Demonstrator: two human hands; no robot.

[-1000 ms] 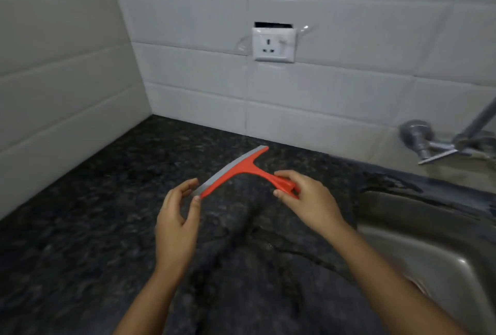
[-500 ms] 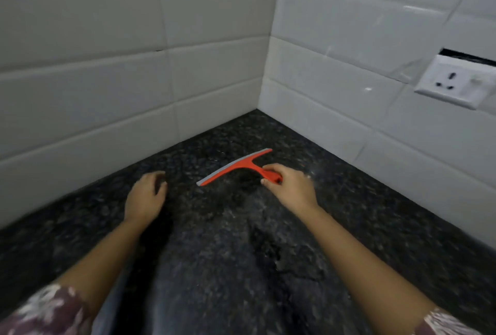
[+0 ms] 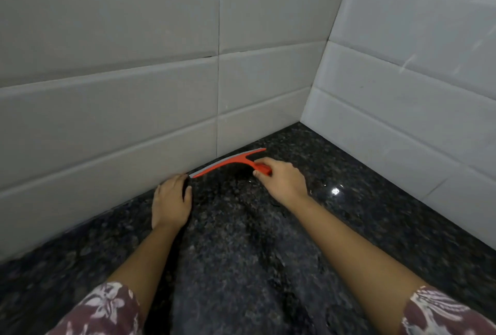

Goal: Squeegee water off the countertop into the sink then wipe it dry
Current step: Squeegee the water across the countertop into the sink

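A red squeegee [image 3: 228, 162] with a grey rubber blade lies along the foot of the left tiled wall, blade against the black speckled countertop [image 3: 268, 240]. My right hand [image 3: 281, 180] grips its red handle. My left hand [image 3: 171, 202] rests flat on the countertop, fingers close together, fingertips beside the blade's near end and holding nothing. A wet sheen shows on the stone between my arms. The sink is out of view.
White tiled walls [image 3: 134, 106] meet in a corner [image 3: 306, 120] just beyond the squeegee, closing off the left and far sides. Dark countertop stretches toward me and to the right. Patterned sleeves show at the bottom edge.
The view has swung left, so the socket and sink are gone from sight. My right hand carried the squeegee forward to the left wall's base. My left hand slid up beside the blade's end.
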